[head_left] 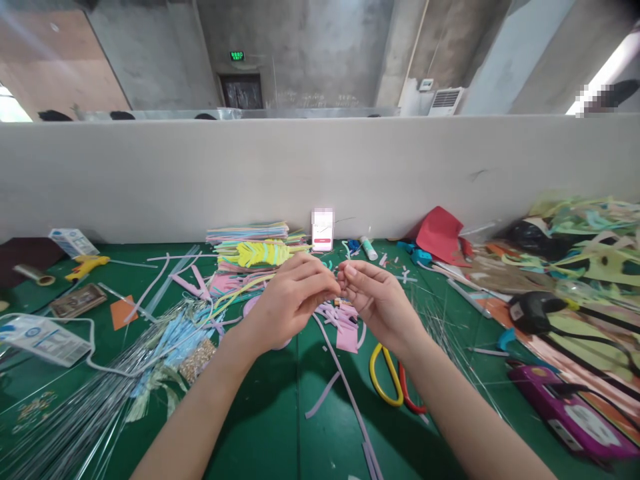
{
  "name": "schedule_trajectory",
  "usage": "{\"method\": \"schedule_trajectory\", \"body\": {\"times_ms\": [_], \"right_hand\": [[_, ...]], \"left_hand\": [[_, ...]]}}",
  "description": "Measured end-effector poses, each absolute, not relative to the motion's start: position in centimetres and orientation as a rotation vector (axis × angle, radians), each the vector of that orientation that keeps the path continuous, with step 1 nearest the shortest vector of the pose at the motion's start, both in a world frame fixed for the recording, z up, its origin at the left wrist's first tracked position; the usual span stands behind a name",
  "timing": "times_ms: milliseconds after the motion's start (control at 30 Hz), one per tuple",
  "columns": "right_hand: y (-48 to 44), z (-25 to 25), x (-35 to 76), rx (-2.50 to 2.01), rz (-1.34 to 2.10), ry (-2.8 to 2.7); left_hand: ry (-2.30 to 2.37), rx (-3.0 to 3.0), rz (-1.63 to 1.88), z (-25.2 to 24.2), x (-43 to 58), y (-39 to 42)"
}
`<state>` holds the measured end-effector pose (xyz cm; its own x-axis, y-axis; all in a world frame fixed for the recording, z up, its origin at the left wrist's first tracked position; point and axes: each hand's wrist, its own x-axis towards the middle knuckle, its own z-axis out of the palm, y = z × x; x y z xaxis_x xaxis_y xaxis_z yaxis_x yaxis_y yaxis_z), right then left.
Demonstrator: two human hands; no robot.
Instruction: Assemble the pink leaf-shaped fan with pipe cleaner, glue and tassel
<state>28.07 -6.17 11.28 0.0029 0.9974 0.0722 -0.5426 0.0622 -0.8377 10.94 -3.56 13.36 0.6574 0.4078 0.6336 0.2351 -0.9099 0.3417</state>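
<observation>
My left hand point(295, 293) and my right hand point(373, 300) meet above the middle of the green table, fingertips almost touching. Both have fingers closed in a pinch; whatever is between them is too small or hidden to name. Below them lie lilac paper strips point(349, 383) and a pink paper piece point(347, 339). Scissors with yellow and red handles point(395, 377) rest beside my right wrist, their blades hidden. Behind my left hand sits a bundle of yellow-green fringed strips point(255, 253). A round lilac piece is partly covered by the left hand.
A lit phone point(323, 230) leans against the grey partition point(320, 167), with a glue stick point(369, 249) near it. Wire stems point(85, 387) and a yellow glue gun point(86, 267) lie left. Right are red paper point(440, 235), a purple device point(570, 413) and piled strips.
</observation>
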Motion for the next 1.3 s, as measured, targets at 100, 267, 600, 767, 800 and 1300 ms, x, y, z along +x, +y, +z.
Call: {"method": "schedule_trajectory", "body": {"times_ms": [100,267,600,767,800,1300], "right_hand": [[-5.9,11.0,28.0,-0.736,1.387,-0.767],[-5.6,10.8,28.0,-0.744,1.381,-0.786],[-5.3,10.6,29.0,-0.849,1.115,-0.988],[-5.8,10.6,28.5,-0.853,1.025,-1.06],[-5.9,10.6,28.3,-0.873,0.987,-1.088],[-7.6,12.4,28.2,-0.954,0.534,-1.207]], "left_hand": [[0.64,2.647,1.043,13.2,11.3,-3.7],[0.683,2.585,1.091,12.7,12.1,-3.9],[0.603,2.619,0.93,13.0,11.9,-3.9],[0.897,2.112,0.838,13.4,12.4,-4.2],[0.919,2.04,0.822,13.4,12.5,-4.2],[0.731,2.252,0.729,14.3,10.8,-3.5]]}}
